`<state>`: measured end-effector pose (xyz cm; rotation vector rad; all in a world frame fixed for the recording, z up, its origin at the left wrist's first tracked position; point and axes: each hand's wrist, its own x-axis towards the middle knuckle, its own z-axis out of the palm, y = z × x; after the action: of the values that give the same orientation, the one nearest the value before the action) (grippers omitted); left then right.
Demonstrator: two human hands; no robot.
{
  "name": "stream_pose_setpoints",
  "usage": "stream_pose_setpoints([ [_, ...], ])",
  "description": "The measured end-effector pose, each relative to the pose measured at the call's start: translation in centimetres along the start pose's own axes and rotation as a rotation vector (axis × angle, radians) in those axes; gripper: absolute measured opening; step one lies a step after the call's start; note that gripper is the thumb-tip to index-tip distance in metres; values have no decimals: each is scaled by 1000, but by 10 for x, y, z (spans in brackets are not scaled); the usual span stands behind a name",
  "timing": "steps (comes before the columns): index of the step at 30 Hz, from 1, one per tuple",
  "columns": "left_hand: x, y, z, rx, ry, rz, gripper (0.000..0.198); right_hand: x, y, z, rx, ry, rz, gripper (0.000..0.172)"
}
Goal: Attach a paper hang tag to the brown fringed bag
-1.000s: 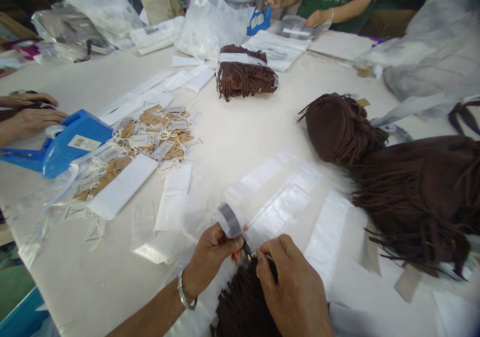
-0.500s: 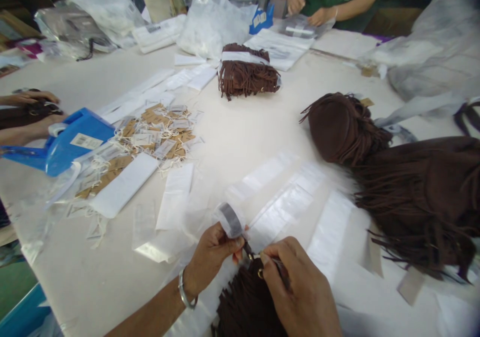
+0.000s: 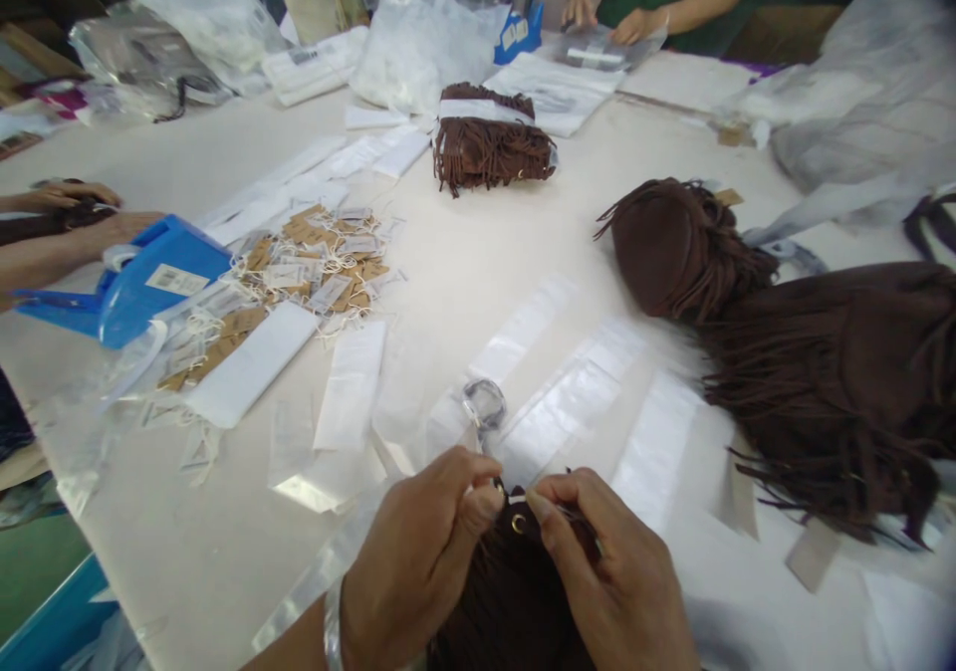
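At the near edge lies a dark brown fringed bag [image 3: 515, 606], partly hidden beneath both hands. My left hand [image 3: 429, 542] has thumb and fingers pinched around a small dark strap end with a metal clasp, mostly covered by the fingertips. A thin white cord [image 3: 517, 499] runs between the two hands, and my right hand [image 3: 616, 576] pinches its other end. Just below the cord a gold-coloured ring [image 3: 518, 524] shows on the bag. Beyond my left fingertips sits a grey ring-shaped piece [image 3: 485, 404] in clear plastic.
Brown fringed bags [image 3: 836, 362] pile up at right; a wrapped one [image 3: 493, 143] lies further back. Clear plastic sleeves [image 3: 568, 392] are spread ahead. At left are a heap of tags [image 3: 321, 263] and a blue tape dispenser [image 3: 160, 278]. Co-workers' hands [image 3: 638, 29] work at the back and left.
My left hand has moved right and closer to my right hand. The grey ring-shaped piece has shifted away from my left fingers, further up the table.
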<state>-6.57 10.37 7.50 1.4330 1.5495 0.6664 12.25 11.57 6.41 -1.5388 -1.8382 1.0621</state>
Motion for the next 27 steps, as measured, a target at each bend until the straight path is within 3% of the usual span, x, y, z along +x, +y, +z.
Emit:
stream_pose_setpoints([
  [3, 12, 8, 2, -161, -327, -101, 40, -2, -2, 0, 16, -38, -70, 17],
  [7, 23, 2, 0, -412, -518, -237, 38, -3, -3, 0, 31, -75, -94, 19],
  [19, 24, -11, 3, -572, -440, -370, 32, -3, 1, 2, 78, -102, -48, 18],
  [27, 19, -16, 3, -540, -437, -343, 31, -1, 0, -1, 120, -189, 26, 18],
])
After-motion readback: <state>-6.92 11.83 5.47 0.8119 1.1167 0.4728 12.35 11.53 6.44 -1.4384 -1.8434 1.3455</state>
